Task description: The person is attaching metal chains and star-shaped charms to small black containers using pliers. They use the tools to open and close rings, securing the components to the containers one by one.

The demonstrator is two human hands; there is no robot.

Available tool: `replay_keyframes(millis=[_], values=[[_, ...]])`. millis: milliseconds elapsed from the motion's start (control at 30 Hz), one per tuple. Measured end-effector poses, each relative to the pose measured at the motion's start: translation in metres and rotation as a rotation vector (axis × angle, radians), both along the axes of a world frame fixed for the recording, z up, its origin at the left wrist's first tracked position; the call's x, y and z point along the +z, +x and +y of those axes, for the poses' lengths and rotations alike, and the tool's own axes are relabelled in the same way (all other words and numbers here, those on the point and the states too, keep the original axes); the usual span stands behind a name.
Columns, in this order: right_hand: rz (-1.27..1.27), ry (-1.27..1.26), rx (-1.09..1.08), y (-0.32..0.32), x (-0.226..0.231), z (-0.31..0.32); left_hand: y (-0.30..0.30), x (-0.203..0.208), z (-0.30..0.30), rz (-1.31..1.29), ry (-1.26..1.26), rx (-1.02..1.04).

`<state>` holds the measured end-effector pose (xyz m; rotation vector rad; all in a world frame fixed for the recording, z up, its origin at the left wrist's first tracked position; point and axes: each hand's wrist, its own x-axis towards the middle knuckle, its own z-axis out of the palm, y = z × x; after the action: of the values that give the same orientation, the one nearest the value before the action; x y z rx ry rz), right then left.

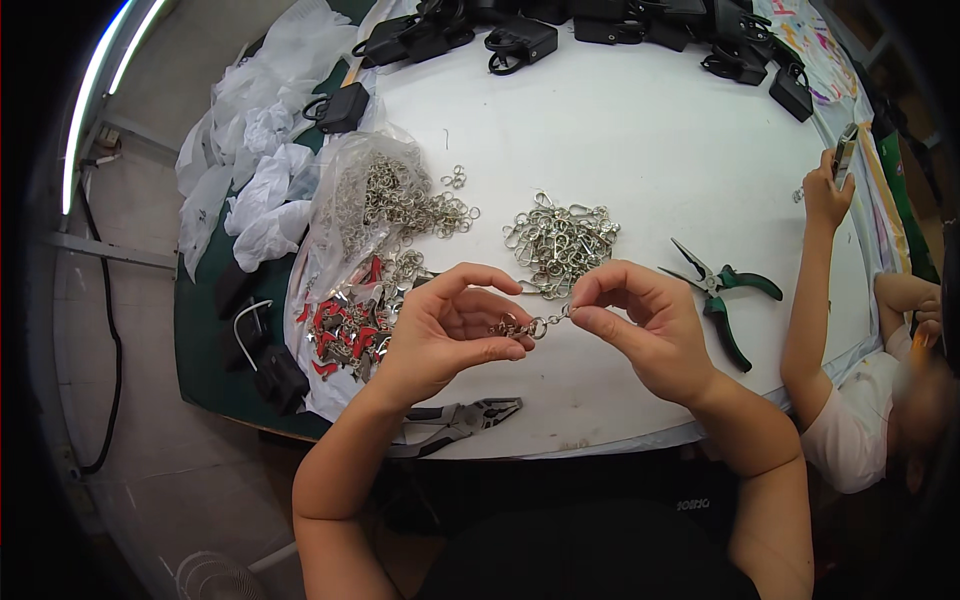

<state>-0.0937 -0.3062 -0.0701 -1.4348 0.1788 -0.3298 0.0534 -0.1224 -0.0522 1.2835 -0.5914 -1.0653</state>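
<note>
From here I watch the left hand (445, 330) and right hand (655, 330) pinch a metal chain (540, 327), which could drop onto the bench (620, 120) if either grip slips.

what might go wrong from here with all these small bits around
The thin chain spans the left hand and right hand, so it could slip.
Loose rings lie close to the red charms and might get mixed in.
The grey pliers sit near the table edge and could get knocked off.
</note>
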Motion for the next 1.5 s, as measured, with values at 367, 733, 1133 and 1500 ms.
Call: replay_keyframes(millis=[367,733,1133,1500], values=[[-0.053,0.232,0.014,0.001,0.007,-0.006,0.003,-0.002,-0.012,-0.897,0.165,-0.138],[-0.091,-0.082,-0.071,-0.003,0.012,-0.011,0.169,-0.022,-0.186,-1.715,0.236,0.366],[-0.284,0.319,-0.086,-0.009,0.012,-0.025,0.083,0.053,-0.103,-0.274,0.076,0.075],[-0.113,0.607,0.342,-0.012,0.016,0.0,-0.023,0.026,0.007,0.139,-0.034,0.039]])
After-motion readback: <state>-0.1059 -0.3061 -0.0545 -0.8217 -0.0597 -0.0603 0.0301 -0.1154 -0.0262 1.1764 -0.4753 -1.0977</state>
